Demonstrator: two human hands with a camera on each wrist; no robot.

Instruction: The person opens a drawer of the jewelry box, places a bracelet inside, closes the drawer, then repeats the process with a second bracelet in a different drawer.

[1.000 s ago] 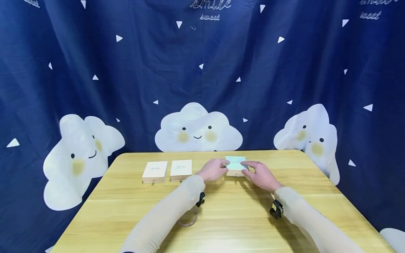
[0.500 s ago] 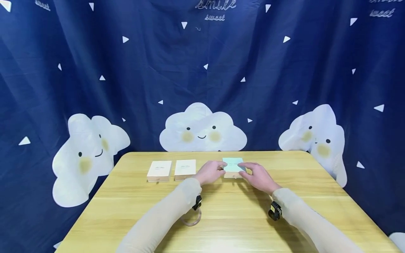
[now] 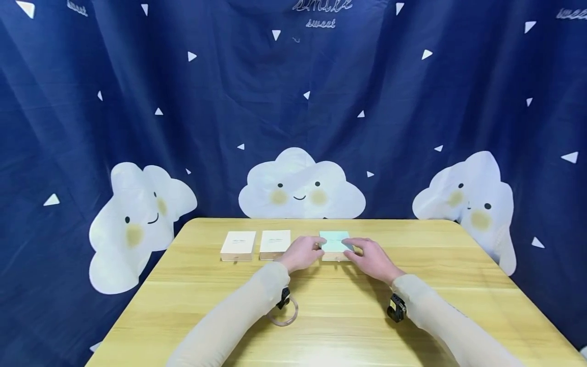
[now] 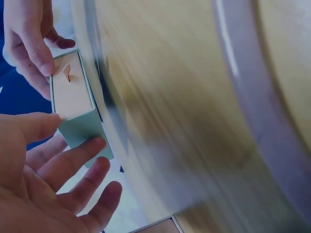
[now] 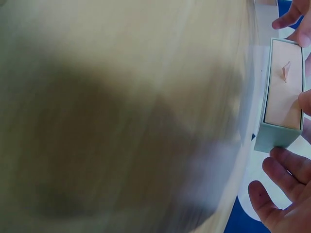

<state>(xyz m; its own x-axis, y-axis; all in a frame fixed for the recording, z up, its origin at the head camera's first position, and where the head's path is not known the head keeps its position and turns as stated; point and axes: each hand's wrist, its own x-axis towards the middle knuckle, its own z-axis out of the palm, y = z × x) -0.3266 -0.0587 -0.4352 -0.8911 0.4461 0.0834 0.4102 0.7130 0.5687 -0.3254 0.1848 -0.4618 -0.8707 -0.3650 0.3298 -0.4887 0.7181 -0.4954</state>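
A mint-green drawer box (image 3: 334, 238) lies near the back of the table. Its pale pink front (image 4: 75, 94) carries a small pull tab (image 5: 285, 72). My left hand (image 3: 301, 253) grips the box's left end between thumb and fingers, its outer fingers spread. At the other end my right hand (image 3: 372, 259) holds it by thumb and fingertips, with the remaining fingers off it. To the left, beside my left hand, lie two white boxes of the same shape, one nearer (image 3: 275, 241) and one farther (image 3: 238, 243).
A translucent pinkish ring (image 3: 288, 322) lies on the wooden table (image 3: 339, 311) beneath my left wrist. Behind the table's back edge hangs a dark blue curtain (image 3: 257, 112) with cloud prints. Each wrist wears a black camera (image 3: 396, 308).
The mint-green box has slid left, nearer the white boxes, and slightly toward me, with both hands moving along. The head view has turned a little to the left.
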